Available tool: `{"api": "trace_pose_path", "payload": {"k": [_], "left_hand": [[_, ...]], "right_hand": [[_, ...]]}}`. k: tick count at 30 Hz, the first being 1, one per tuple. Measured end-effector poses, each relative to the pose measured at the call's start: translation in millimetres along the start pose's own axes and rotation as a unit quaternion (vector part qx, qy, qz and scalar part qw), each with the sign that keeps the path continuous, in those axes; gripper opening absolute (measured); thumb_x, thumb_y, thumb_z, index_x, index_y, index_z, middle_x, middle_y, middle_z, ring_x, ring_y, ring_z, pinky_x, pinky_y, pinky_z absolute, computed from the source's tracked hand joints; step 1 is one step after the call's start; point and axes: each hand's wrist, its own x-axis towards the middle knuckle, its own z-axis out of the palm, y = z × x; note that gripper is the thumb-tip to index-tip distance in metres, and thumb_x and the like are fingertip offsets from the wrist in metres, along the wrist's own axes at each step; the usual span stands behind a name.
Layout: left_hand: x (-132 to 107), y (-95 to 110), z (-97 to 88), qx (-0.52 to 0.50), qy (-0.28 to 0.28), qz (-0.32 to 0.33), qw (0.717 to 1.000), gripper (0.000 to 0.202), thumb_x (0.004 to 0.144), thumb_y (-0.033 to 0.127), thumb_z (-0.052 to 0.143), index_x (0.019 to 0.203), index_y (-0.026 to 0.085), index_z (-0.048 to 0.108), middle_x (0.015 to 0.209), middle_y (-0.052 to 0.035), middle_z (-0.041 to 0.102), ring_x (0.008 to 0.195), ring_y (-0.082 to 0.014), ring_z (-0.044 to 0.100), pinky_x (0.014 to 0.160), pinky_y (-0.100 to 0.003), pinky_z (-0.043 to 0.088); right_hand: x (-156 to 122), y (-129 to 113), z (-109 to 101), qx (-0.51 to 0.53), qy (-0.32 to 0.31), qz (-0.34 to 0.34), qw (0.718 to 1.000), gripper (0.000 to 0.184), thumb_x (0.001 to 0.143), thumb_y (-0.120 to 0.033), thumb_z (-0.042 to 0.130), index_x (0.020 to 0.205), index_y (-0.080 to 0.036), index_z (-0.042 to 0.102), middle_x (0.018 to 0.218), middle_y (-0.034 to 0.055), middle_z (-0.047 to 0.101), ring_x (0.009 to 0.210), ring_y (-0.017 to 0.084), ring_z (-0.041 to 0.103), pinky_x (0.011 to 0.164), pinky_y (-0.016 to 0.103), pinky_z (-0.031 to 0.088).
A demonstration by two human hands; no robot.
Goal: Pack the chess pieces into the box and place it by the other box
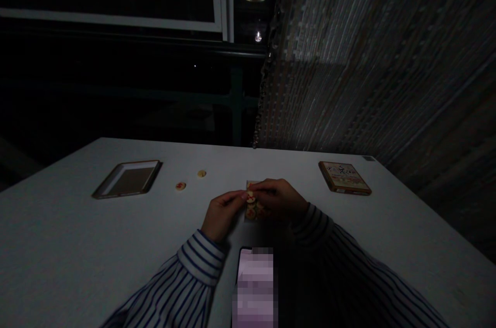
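Note:
My left hand (pixel 221 213) and my right hand (pixel 278 198) meet at the middle of the white table (pixel 77 245). Both are closed around a small stack of round pale game pieces (pixel 251 206) with red marks, held between the fingertips. A small flat card or board (pixel 250 184) lies partly hidden under the hands. Two more round pieces lie loose to the left: one with a red mark (pixel 180 186) and a plain one (pixel 201 173). Striped sleeves cover both forearms.
An open shallow box tray (pixel 127 179) lies at the left of the table. A flat box lid with a printed picture (pixel 344 177) lies at the right. A phone (pixel 254 286) sits near the front edge. A woven curtain (pixel 368 54) hangs behind; the room is dark.

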Motion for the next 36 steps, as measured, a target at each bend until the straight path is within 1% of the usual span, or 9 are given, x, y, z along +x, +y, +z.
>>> {"api": "trace_pose_path", "payload": {"k": [4, 8, 12, 18, 22, 28, 31, 36], "left_hand": [[-0.2, 0.8, 0.7, -0.008, 0.001, -0.003, 1.0, 0.028, 0.062, 0.034, 0.069, 0.081, 0.014, 0.07, 0.087, -0.0096, 0.069, 0.082, -0.0187, 0.061, 0.081, -0.03, 0.044], [-0.7, 3.2, 2.0, -0.014, 0.01, -0.01, 1.0, 0.028, 0.059, 0.034, 0.071, 0.078, 0.014, 0.07, 0.082, -0.0088, 0.069, 0.077, -0.0181, 0.062, 0.076, -0.029, 0.046], [-0.4, 1.7, 1.5, -0.019, 0.006, -0.009, 1.0, 0.028, 0.059, 0.034, 0.071, 0.078, 0.014, 0.069, 0.081, -0.0079, 0.069, 0.075, -0.0169, 0.062, 0.074, -0.028, 0.046], [0.0, 0.1, 0.4, -0.024, 0.004, -0.009, 1.0, 0.025, 0.061, 0.033, 0.07, 0.078, 0.015, 0.068, 0.079, -0.0054, 0.069, 0.076, -0.0157, 0.062, 0.075, -0.027, 0.046], [0.2, -0.1, -0.4, -0.024, 0.007, -0.014, 1.0, 0.027, 0.061, 0.033, 0.07, 0.079, 0.014, 0.067, 0.079, -0.0062, 0.069, 0.075, -0.0158, 0.061, 0.075, -0.027, 0.046], [2.1, -4.5, -2.0, -0.045, 0.004, -0.023, 0.999, 0.028, 0.062, 0.034, 0.07, 0.08, 0.013, 0.066, 0.076, -0.0061, 0.068, 0.071, -0.0149, 0.061, 0.071, -0.027, 0.046], [2.0, -4.3, -2.2, -0.05, 0.0, -0.017, 0.999, 0.027, 0.062, 0.034, 0.069, 0.08, 0.013, 0.066, 0.076, -0.0054, 0.068, 0.071, -0.0141, 0.06, 0.07, -0.025, 0.045], [1.0, -2.4, -2.0, -0.043, 0.01, -0.022, 0.999, 0.028, 0.06, 0.034, 0.071, 0.078, 0.013, 0.066, 0.067, -0.0032, 0.066, 0.062, -0.0114, 0.058, 0.063, -0.022, 0.044]], "right_hand": [[-0.3, -0.1, 0.1, -0.002, -0.001, 0.01, 1.0, 0.022, 0.073, -0.03, 0.057, 0.089, -0.019, 0.068, 0.091, 0.0043, 0.068, 0.083, 0.018, 0.062, 0.078, 0.032, 0.048], [-0.4, 2.1, 1.6, 0.037, -0.006, 0.037, 0.999, 0.021, 0.073, -0.026, 0.056, 0.09, -0.019, 0.067, 0.088, 0.0034, 0.068, 0.08, 0.017, 0.062, 0.074, 0.03, 0.049], [-0.4, 3.2, 2.6, 0.066, -0.003, 0.059, 0.996, 0.023, 0.071, -0.025, 0.057, 0.091, -0.017, 0.065, 0.087, 0.004, 0.068, 0.079, 0.017, 0.062, 0.072, 0.029, 0.049], [-0.2, 2.1, 2.2, 0.063, 0.002, 0.064, 0.996, 0.024, 0.071, -0.025, 0.055, 0.091, -0.015, 0.064, 0.085, 0.0053, 0.067, 0.077, 0.017, 0.062, 0.07, 0.029, 0.049], [0.3, 3.0, 2.8, 0.084, 0.006, 0.07, 0.994, 0.024, 0.071, -0.025, 0.055, 0.091, -0.015, 0.063, 0.08, 0.0051, 0.067, 0.073, 0.017, 0.063, 0.067, 0.029, 0.05], [1.1, 2.6, 1.9, 0.073, 0.004, 0.059, 0.996, 0.024, 0.071, -0.028, 0.055, 0.09, -0.015, 0.064, 0.084, 0.0054, 0.067, 0.077, 0.017, 0.062, 0.07, 0.03, 0.05], [0.6, -0.2, 1.3, 0.084, -0.001, 0.064, 0.994, 0.024, 0.071, -0.028, 0.056, 0.089, -0.015, 0.064, 0.082, 0.0053, 0.067, 0.075, 0.017, 0.063, 0.07, 0.03, 0.05], [-0.5, 0.2, 2.0, 0.072, 0.001, 0.052, 0.996, 0.023, 0.072, -0.028, 0.057, 0.09, -0.016, 0.064, 0.085, 0.0044, 0.067, 0.079, 0.017, 0.063, 0.073, 0.029, 0.05]]}}
